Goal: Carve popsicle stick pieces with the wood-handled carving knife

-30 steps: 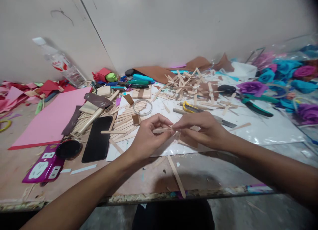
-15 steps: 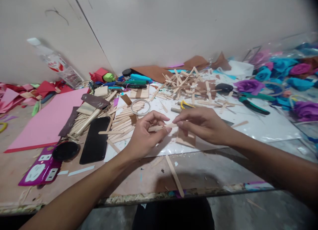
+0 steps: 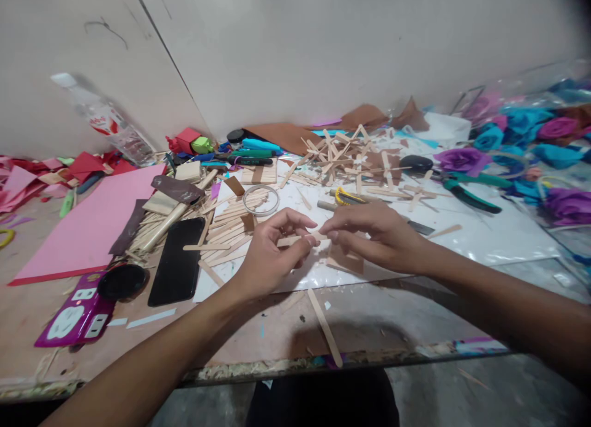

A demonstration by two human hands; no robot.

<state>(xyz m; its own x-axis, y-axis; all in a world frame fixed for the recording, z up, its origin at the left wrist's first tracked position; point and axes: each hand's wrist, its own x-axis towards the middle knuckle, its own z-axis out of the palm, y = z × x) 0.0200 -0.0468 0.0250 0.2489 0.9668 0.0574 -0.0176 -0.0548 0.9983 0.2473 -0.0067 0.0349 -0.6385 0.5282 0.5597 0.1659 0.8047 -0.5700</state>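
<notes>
Over the white sheet, my left hand pinches a wooden craft stick between thumb and fingers. The stick lies roughly level, pointing toward the other hand. At its right end, the thumb and fingertips of my right hand are closed on it. My fingers hide part of the stick. Just below my right fingers, a small square wooden piece lies on the sheet. Nearer to me, one loose craft stick reaches the table's front edge.
Loose craft sticks and a tape roll lie left of my hands, near a phone. Behind them are a pile of joined sticks and a yellow cutter. Pliers and paper flowers lie right.
My right fingertips have shifted very slightly, and a little less of the stick's right end shows. Both hands stay in nearly the same place.
</notes>
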